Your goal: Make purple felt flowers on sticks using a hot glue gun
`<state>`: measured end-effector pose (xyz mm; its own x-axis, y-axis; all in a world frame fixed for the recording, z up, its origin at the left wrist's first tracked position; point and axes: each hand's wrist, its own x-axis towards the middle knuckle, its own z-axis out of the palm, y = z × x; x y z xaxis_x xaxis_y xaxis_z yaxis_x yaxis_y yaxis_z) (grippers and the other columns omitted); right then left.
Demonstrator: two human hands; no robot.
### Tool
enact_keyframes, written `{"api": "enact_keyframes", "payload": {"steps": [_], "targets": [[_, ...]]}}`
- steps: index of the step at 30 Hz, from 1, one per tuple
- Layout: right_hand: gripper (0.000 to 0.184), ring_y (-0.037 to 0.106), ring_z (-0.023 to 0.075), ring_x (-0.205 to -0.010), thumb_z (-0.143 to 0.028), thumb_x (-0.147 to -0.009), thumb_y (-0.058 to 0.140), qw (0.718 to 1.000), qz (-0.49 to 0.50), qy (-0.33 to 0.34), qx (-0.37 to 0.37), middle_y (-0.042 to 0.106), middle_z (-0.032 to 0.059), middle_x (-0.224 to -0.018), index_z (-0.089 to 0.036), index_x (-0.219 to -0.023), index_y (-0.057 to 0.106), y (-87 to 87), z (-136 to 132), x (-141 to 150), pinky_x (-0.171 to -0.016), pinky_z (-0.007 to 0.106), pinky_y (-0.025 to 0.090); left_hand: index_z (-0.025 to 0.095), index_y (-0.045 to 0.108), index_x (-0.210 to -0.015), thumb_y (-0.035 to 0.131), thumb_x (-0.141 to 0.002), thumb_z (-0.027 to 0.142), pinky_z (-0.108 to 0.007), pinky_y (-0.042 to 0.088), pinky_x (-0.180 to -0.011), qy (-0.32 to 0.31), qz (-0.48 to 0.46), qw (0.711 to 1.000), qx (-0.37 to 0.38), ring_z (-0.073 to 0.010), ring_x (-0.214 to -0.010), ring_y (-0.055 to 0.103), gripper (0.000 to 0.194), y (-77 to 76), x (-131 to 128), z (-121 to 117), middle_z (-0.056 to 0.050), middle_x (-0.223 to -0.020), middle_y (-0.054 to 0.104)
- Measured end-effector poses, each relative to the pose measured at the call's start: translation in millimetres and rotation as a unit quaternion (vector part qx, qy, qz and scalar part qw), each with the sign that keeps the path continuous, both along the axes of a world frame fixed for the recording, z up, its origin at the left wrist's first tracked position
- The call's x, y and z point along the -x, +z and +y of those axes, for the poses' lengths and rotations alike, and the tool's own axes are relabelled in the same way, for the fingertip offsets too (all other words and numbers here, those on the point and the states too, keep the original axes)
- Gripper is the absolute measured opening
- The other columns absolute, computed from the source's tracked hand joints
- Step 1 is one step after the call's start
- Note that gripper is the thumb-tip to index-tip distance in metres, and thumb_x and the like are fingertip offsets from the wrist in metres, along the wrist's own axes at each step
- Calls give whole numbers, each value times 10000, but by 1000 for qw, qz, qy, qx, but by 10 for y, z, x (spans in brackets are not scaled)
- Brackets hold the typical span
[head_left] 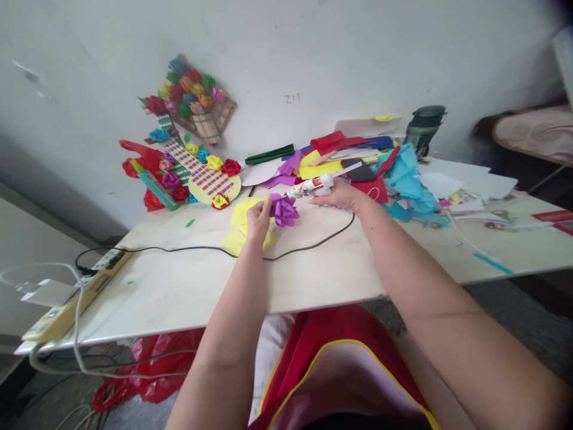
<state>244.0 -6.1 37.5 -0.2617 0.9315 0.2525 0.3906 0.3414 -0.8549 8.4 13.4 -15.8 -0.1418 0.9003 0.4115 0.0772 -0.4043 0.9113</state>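
Pale wall (268,54) behind, w/ a white surface (179,286) running across below it. Red apron w/ yellow trim (344,334) on the person's front, just beyond the surface's near edge. Red plastic bag (163,358) under the surface, far L. Guitar-shaped craft (212,182) w/ paper flowers leans at the back, L side; flower-basket craft (206,116) up against the wall behind it. Yellowish power strip (85,292) on the L end. Teal paper (405,173) bunched back R, near mixed colored sheets (322,167); dk green bottle (423,131) stands behind. Yellow paper (244,218) lies flat under/beside the L grip (258,221).

L grip: thumb & fingers pinched closed on the purple flower (285,211) at its L side; petals stick out to the R, btwn both hands, just above the surface. R grip (341,196): curled closed round the rear of a white glue gun (313,186), nozzle pointing L, close by the flower's top edge; can't tell if touching. Blk cord (308,249) loops across the surface, strip side to R grip.
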Motion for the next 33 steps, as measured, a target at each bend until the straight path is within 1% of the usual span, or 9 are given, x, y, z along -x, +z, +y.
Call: {"api": "enact_keyframes", "payload": {"steps": [6, 9, 14, 17, 25, 29, 33], "targets": [[252, 376, 52, -375, -331, -618, 776, 1000, -1, 3, 1, 542, -39, -516, -168, -648, 587, 8, -3, 2, -368, 227, 300, 145, 688, -641, 675, -715, 607, -245, 470, -612, -11, -24, 1000, -1, -116, -584, 550, 468, -62, 10, 59, -17, -596, 629], [241, 379, 56, -386, -329, -617, 769, 1000, -2, -2, -2, 541, -40, -524, -168, -664, 596, 11, -9, 4, -381, 232, 302, 143, 706, -665, 687, -708, 598, -246, 476, -614, -15, -35, 999, 1, -116, -592, 561, 457, -61, 12, 59, -25, -625, 652], [238, 373, 55, -398, -326, -620, 763, 1000, -9, -10, 2, 533, -42, -523, -167, -669, 593, 13, -20, 9, -390, 230, 298, 140, 695, -645, 694, -707, 585, -238, 463, -601, -15, -39, 999, 7, -104, -567, 543, 449, -50, 7, 52, -11, -590, 625], [239, 383, 56, -412, -319, -612, 767, 1000, -4, -13, 0, 541, -42, -541, -163, -711, 615, 2, -12, 10, -391, 224, 307, 142, 697, -657, 691, -712, 584, -239, 464, -612, -14, -46, 999, 11, -105, -575, 545, 445, -43, 1, 37, -9, -596, 625], [296, 421, 71, -453, -360, -608, 787, 999, -29, -30, -6, 568, -31, -592, -165, -793, 663, -71, 79, -13, -427, 229, 362, 144, 677, -633, 708, -685, 599, -238, 450, -596, -24, -50, 998, 18, -107, -575, 532, 458, -54, 12, 66, -8, -582, 611], [341, 494, 108, -516, -383, -610, 794, 999, -36, -29, -17, 593, -11, -626, -170, -854, 687, -109, 117, -26, -482, 249, 412, 141, 672, -629, 701, -695, 594, -238, 446, -596, -37, -48, 998, 21, -104, -573, 530, 458, -55, 19, 77, -8, -584, 606], [379, 530, 131, -533, -411, -632, 785, 998, -45, -31, -4, 596, -9, -607, -168, -909, 697, -120, 124, -30, -498, 261, 442, 141, 681, -640, 698, -707, 578, -238, 439, -590, -31, -46, 998, 16, -102, -562, 522, 442, -50, 10, 67, -5, -586, 606]]}}
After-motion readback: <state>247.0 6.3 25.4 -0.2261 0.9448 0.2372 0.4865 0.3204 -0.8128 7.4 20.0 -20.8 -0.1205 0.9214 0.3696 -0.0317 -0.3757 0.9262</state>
